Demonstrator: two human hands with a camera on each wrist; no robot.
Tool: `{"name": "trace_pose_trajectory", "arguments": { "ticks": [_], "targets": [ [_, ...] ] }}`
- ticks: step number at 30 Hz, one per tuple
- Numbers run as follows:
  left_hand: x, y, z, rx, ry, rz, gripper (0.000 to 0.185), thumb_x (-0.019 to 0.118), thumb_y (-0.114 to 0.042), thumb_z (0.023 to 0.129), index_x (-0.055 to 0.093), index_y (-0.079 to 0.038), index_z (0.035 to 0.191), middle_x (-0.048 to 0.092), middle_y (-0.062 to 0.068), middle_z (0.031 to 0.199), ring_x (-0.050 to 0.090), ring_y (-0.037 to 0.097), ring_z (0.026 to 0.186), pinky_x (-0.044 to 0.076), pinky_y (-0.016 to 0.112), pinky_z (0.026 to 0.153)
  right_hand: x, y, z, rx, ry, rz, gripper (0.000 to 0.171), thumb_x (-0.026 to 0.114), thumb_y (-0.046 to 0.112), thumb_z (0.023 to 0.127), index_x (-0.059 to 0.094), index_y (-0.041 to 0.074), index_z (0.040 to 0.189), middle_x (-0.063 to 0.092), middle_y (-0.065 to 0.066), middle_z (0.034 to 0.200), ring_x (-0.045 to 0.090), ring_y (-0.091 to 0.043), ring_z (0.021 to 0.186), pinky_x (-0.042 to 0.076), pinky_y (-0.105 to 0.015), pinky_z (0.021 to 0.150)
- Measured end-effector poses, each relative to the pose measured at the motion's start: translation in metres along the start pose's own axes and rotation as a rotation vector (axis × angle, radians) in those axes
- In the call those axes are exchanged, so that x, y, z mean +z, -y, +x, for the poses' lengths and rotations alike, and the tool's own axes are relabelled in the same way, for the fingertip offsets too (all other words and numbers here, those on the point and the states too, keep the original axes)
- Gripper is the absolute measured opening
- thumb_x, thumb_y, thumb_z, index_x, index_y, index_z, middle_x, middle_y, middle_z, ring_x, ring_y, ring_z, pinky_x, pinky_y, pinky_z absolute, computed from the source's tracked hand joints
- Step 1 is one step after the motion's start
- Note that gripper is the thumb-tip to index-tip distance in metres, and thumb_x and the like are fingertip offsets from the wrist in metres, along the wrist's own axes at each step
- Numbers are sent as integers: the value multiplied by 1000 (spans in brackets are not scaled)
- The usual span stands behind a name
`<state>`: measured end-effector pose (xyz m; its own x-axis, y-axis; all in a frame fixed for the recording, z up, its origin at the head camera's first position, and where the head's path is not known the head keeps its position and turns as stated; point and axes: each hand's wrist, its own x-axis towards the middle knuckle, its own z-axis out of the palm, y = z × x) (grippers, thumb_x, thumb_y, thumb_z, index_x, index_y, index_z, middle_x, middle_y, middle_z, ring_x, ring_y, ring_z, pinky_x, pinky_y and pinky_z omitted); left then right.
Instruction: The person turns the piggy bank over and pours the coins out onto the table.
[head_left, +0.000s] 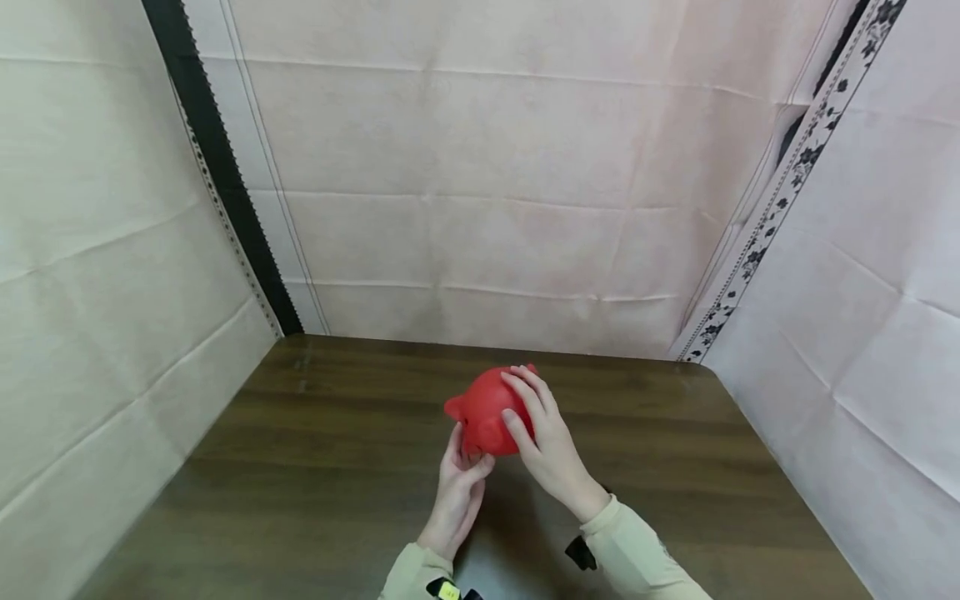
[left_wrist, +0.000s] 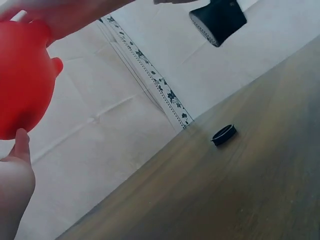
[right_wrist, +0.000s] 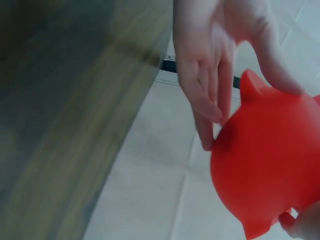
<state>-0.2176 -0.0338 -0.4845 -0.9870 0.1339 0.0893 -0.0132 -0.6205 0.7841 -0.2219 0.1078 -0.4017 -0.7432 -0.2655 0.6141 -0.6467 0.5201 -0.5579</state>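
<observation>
A round red piggy bank (head_left: pixel 487 412), with pointed ears and short stubby feet, is held up above the brown table between two hands. My left hand (head_left: pixel 459 493) grips its lower left end, thumb on one side and fingers on the other; the right wrist view shows this left hand (right_wrist: pixel 215 60) with fingertips against the red surface. From the right, my right hand (head_left: pixel 551 446) holds the piggy bank with fingers spread over its top and side. In the left wrist view, part of the piggy bank (left_wrist: pixel 22 80) is cut off by the frame edge.
On the wooden table (head_left: pixel 315 500) lies a small black ring-shaped piece (left_wrist: pixel 223 135), seen in the left wrist view. White cloth walls (head_left: pixel 480 150) enclose the table at the back and both sides. A black wrist camera (left_wrist: pixel 217 22) sits by the right wrist.
</observation>
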Motion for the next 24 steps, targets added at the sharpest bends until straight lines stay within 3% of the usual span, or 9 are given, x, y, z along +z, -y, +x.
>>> {"name": "trace_pose_trajectory", "arguments": {
  "ticks": [5,8,12,16,21,24],
  "targets": [
    [0,-3,0,16,-25,113,69,65,-8,90,30,-10,150,51,2,138,50,17,121,46,25,102,0,-8,-12,38,-54,84,56,63,16,94,40,19,145,37,-3,150,41,-25,136,54,-42,96],
    [-1,-7,0,41,20,136,72,62,-13,93,24,-19,153,39,5,150,45,18,128,46,29,104,-1,-15,-19,73,-89,140,61,68,8,89,41,13,143,41,-7,146,46,-19,130,52,-32,98],
    [-1,-14,1,58,139,110,71,55,-16,98,14,-33,154,19,5,158,36,22,137,49,34,103,1,-22,-25,94,-131,211,65,71,-3,83,42,3,141,44,-15,141,46,-9,126,46,-20,99],
    [-6,-18,2,52,205,149,72,52,-19,99,9,-38,154,14,4,159,32,23,140,45,31,107,2,-28,-29,61,-150,271,61,69,-7,83,44,2,138,45,-17,137,45,0,123,44,-14,98],
    [-16,-26,10,69,211,275,69,54,-19,98,16,-38,153,20,-4,159,25,23,145,42,27,109,-5,-36,-26,94,-78,351,52,64,0,89,46,8,137,47,-11,131,49,-7,120,48,-18,99],
    [-22,-34,16,85,224,391,69,58,-17,96,24,-38,152,25,-7,158,26,24,147,44,25,107,-10,-41,-20,154,20,303,65,69,11,88,38,18,145,46,-6,132,48,-15,120,51,-26,99]
  ]
}}
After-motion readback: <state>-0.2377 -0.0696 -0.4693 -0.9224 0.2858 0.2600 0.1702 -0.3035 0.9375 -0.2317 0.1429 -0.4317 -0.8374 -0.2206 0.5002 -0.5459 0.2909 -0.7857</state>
